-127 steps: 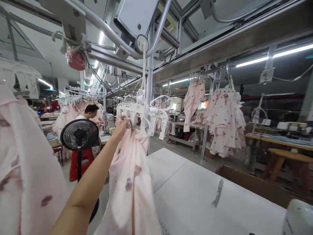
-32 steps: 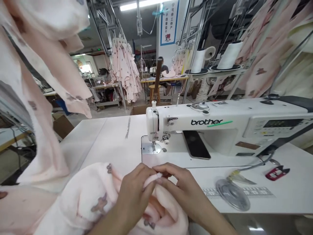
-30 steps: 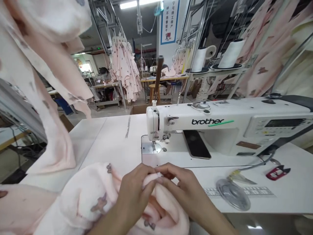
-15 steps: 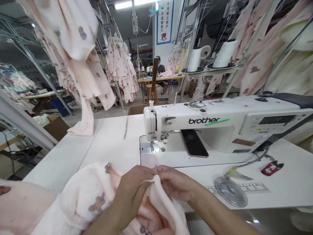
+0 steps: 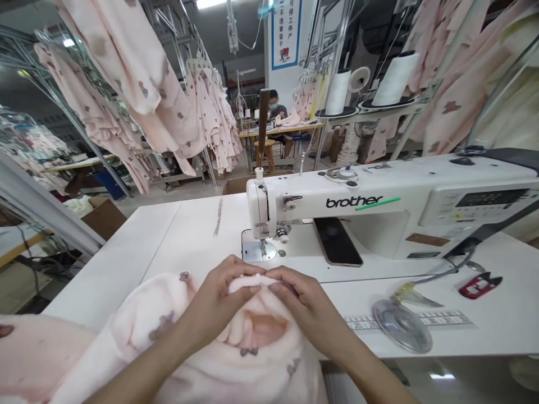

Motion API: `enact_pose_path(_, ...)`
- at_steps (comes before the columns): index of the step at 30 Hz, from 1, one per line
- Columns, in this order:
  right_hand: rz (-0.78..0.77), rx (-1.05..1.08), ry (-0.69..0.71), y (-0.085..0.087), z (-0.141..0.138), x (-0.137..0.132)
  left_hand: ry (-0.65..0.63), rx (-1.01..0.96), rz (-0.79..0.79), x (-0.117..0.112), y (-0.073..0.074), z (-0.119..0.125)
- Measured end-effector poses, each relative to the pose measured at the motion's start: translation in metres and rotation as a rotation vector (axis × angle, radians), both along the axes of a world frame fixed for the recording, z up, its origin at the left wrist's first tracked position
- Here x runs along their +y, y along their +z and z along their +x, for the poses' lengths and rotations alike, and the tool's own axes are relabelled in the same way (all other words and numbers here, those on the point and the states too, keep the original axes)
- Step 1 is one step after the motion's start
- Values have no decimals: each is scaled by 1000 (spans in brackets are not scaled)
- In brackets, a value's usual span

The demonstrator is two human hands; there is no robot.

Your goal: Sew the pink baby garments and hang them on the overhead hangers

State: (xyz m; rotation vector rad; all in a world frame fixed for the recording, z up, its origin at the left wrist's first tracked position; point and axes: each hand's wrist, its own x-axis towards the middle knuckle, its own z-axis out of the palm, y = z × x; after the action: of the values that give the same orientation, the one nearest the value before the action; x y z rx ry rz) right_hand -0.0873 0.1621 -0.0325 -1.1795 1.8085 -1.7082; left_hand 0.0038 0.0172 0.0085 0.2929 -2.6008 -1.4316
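A pale pink fleece garment with small brown bear-like prints is bunched at the table's front edge and hangs toward me. My left hand pinches a folded edge of it between thumb and fingers. Close beside it, my right hand grips the same edge, the fingertips nearly meeting. Below the held edge, a round opening in the fabric shows its inner side. Just beyond my hands stands a white sewing machine, its presser foot over the metal plate with no fabric under it.
A black phone lies under the machine arm. To the right are a clear plastic disc, a printed ruler strip and red thread snips. Thread cones stand behind. Pink garments hang at left; a person sits farther back.
Both hands have risen slightly and turned the fabric edge so it stretches sideways between them, and the garment's opening now shows. The hanging pink garment at left no longer touches the table.
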Motion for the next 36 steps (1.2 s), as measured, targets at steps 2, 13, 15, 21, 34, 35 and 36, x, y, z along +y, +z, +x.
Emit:
enact_pose_path(2, 23, -12, -30, 0, -5, 0, -18, -3, 25, -3, 6, -2)
enact_pose_path(13, 315, 60, -352, -17, -36, -24, 125, -25, 224, -19, -43, -55)
enact_pose_path(15, 393, 95, -391, -25, -47, -30, 73, -64, 261, -25, -57, -64)
enact_pose_path(21, 653, 243, -377, -39, -68, -47, 39, -163, 45, -42, -73, -77)
enact_pose_path(34, 894, 422, -332, -51, -90, -64, 181, -335, -252, -43, -83, -108)
enact_pose_path(35, 892, 434, -332, -51, -90, -63, 192, -338, -259, -42, -83, -109)
enact_pose_path(36, 888, 444, -332, -51, -91, -63, 203, -338, -268, -41, -82, -109)
